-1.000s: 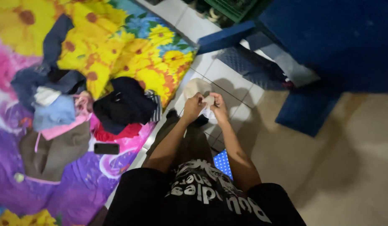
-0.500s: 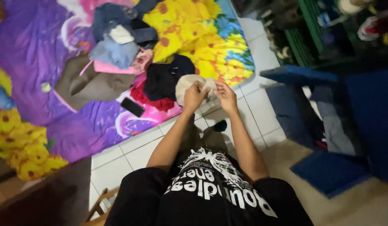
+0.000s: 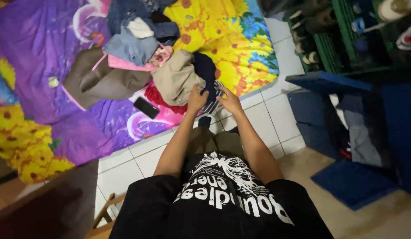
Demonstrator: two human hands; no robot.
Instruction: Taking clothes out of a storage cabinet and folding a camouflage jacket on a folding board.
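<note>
This is a room in a home, probably a bedroom. A mattress with a colourful flower sheet [image 3: 223, 40] lies on the white tiled floor [image 3: 276, 119], a pile of clothes [image 3: 139, 57] lies on it, and a green crate with shoes [image 3: 329, 40] stands nearby.

both bare arms reach forward and slightly to the left from the body, forearms running almost side by side and drawing closer toward the wrists. the left hand [image 3: 197, 98] is palm down, its fingers curled and pressed low, knuckles up. the right hand [image 3: 230, 101] sits just beside it, near but apart, fingers pointing forward and spread a little; it seems loosely open, though the fingertips are hard to make out.
</note>
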